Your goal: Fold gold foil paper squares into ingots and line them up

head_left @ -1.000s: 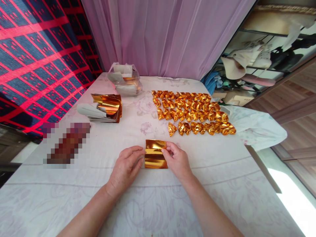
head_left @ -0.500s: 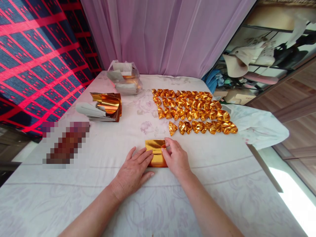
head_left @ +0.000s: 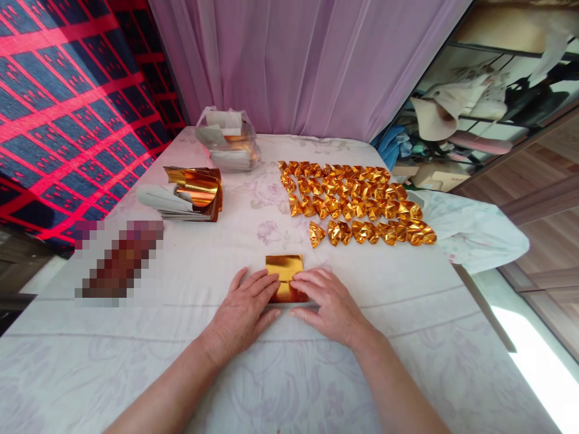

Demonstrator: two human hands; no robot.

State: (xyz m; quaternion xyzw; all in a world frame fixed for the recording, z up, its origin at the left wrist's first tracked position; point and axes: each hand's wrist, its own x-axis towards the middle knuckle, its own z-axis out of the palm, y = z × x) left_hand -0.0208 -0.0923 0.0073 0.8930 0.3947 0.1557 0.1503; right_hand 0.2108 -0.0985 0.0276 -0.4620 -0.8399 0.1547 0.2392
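A sheet of gold foil paper (head_left: 284,265), folded with a crease across its middle, lies flat on the cloth in front of me. My left hand (head_left: 246,304) rests on its left side, fingers stretched out and fingertips pressing near the crease. From the right, my right hand (head_left: 330,304) lays its extended fingertips on the paper by the same crease, thumb on the cloth below. Both hands cover the sheet's side edges. Beyond it sit several rows of folded gold foil pieces (head_left: 353,191).
A stack of gold and grey paper sheets (head_left: 194,196) stands at the left, with a clear plastic bag of more sheets (head_left: 228,141) behind. A pixelated patch (head_left: 120,259) hides something near the left edge. A purple curtain (head_left: 289,66) hangs behind; a shelf of shoes (head_left: 479,102) is at right.
My right hand has let go of the sheet's upper right edge and come down, its fingers now flattened on the crease. The top flap lies flatter. My left hand stays nearly still.
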